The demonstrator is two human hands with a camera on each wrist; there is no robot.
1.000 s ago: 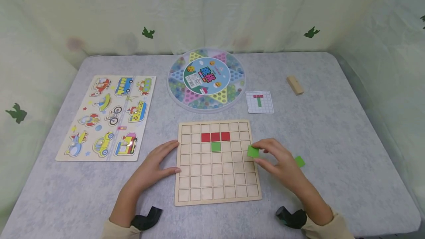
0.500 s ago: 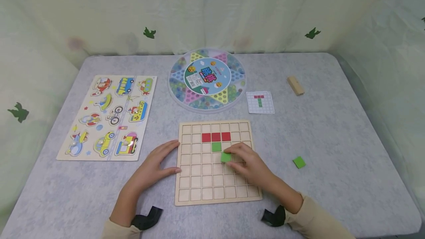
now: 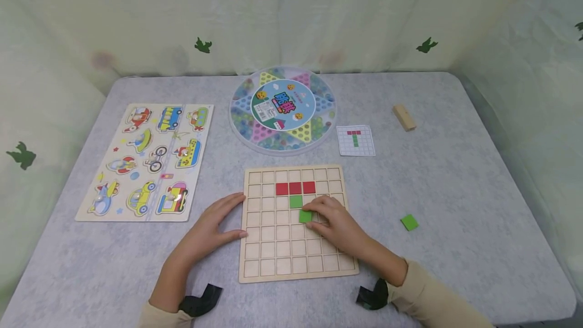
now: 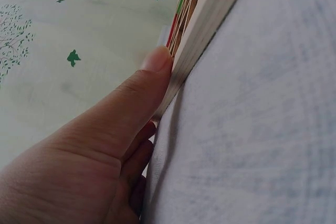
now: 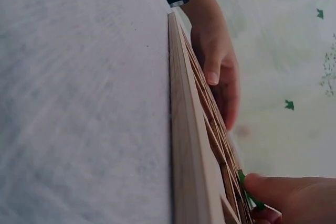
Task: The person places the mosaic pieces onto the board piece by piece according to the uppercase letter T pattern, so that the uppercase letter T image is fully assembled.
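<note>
A wooden grid board (image 3: 298, 262) lies flat, with three red square tiles (image 3: 295, 188) in a row and one green tile (image 3: 296, 201) under the middle one. Between thumb and fingertips my right hand (image 3: 336, 224) pinches another green square tile (image 3: 305, 216), held over the board just below and slightly right of the placed green one. In the right wrist view this held tile (image 5: 252, 192) is tilted against the grid. My left hand (image 3: 211, 227) rests against the board's left edge; its thumb (image 4: 142, 85) touches the rim. A loose green tile (image 3: 409, 222) lies right of the board.
Behind the board are a round Chinese checkers set (image 3: 282, 110) and a pattern card (image 3: 356, 140) with a red and green T. A wooden block (image 3: 404, 117) lies at back right, a vehicle peg puzzle (image 3: 146, 163) at left. The grey table (image 3: 478, 257) meets hanging cloth behind.
My right hand has carried the green tile leftward from the board's right edge to the middle columns, uncovering more of the loose green tile. My left hand stays at the left edge.
</note>
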